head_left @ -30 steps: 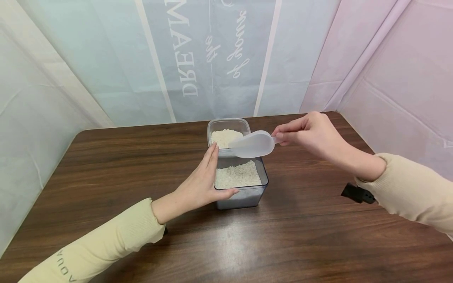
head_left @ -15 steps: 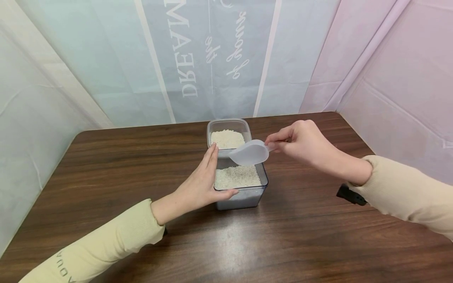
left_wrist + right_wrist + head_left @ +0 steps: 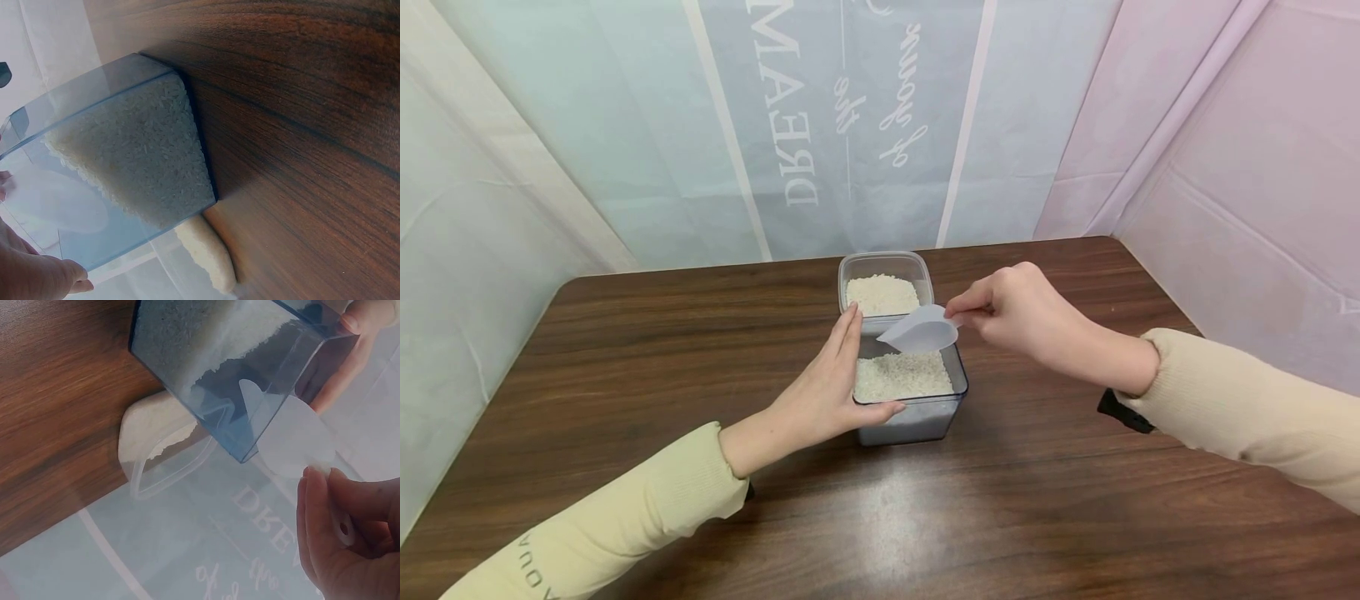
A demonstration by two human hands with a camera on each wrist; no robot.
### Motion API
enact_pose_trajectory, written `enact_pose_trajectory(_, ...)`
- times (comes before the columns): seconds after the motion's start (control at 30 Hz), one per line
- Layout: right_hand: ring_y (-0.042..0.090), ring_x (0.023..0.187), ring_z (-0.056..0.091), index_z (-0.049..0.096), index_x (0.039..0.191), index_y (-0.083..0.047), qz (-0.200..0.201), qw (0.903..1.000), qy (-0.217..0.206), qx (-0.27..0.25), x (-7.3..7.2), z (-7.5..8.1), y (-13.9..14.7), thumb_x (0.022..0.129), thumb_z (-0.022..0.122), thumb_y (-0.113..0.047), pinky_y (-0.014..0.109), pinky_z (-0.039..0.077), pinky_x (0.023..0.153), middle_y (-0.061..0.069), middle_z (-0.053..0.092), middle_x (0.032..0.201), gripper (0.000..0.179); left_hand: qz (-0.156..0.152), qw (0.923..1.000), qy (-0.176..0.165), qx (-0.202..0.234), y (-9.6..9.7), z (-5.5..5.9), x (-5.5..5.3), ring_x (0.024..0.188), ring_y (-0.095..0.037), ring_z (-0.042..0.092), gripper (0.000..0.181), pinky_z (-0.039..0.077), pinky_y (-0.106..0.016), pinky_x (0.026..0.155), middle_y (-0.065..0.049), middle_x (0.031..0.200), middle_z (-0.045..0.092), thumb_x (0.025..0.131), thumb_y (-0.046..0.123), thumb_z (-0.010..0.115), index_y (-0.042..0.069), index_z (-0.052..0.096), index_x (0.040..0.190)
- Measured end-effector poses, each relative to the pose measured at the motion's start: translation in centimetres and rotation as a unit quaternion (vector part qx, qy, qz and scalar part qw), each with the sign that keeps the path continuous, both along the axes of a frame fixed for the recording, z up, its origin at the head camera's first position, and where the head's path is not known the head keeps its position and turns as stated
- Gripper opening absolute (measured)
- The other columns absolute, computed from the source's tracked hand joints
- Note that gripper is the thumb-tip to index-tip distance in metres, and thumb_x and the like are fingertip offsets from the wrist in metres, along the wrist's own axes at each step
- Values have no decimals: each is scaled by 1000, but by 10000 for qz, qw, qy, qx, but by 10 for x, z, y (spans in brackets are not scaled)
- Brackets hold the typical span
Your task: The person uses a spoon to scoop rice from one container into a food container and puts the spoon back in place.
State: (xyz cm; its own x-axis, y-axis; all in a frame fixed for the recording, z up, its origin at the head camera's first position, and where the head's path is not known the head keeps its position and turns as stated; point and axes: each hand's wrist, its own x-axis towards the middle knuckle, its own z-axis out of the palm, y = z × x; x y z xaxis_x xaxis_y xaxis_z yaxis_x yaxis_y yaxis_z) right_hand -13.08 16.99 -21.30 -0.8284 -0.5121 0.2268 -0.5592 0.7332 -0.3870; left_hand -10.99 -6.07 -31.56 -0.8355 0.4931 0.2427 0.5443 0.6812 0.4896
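A blue-tinted clear plastic bin (image 3: 913, 419) holds white rice (image 3: 902, 377), banked unevenly against its walls. My left hand (image 3: 820, 392) rests along the bin's left side with fingers straight, the thumb lying at the front rim. Between thumb and fingertips, my right hand (image 3: 1026, 312) pinches the handle of a translucent white scoop (image 3: 297, 437). The scoop's bowl is inside the top of the bin, tilted with its pointed lip down to the left, above the rice. Through the bin's wall, the left wrist view shows the scoop (image 3: 69, 200) faintly.
Right behind the bin stands a smaller clear plastic box (image 3: 843, 287) with paler rice (image 3: 882, 295) in it. Both stand on a dark wood-grain table (image 3: 700, 350). A printed cloth (image 3: 865, 192) hangs behind the table's far edge.
My right hand has moved left and down with the scoop, from over the gap between the two containers into the bin's opening. My left hand and both containers keep their places.
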Motion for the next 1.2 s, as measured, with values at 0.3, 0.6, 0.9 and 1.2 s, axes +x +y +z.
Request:
enact_pose_trajectory(0.3, 7, 54, 47, 75, 84, -5, 245, 9994, 141, 207, -3, -8, -6, 74, 61, 9, 18, 32, 45, 3, 70, 77, 22, -27, 10000, 51, 7, 0, 0, 0, 138, -22, 10, 109, 25, -35, 106, -19, 150, 6, 73, 54, 67, -8, 11, 142)
enact_pose_trajectory(0.6, 9, 65, 61, 75, 80, -4, 528, 9979, 307, 225, -7, -17, -13, 74, 60, 11, 24, 47, 55, 4, 70, 76, 21, -24, 10000, 59, -3, 0, -1, 0, 138, -23, 10, 109, 25, -35, 106, -20, 150, 5, 73, 54, 67, -8, 10, 142)
enact_pose_trajectory(0.9, 11, 68, 63, 74, 82, -2, 525, 9982, 52, 291, -10, -26, -18, 74, 60, 11, 22, 46, 55, 6, 70, 78, 21, -25, 10000, 47, 9, 0, 0, 0, 137, -24, 12, 109, 26, -35, 106, -21, 150, 6, 73, 52, 67, -8, 10, 142)
enact_pose_trajectory(1.2, 8, 64, 60, 74, 84, -2, 526, 9978, -278, 279, -11, -30, -22, 77, 61, 8, 20, 42, 51, 5, 70, 79, 18, -51, 10000, 34, 69, 0, 0, 0, 138, -24, 11, 108, 26, -35, 106, -21, 150, 6, 73, 51, 67, -8, 9, 142)
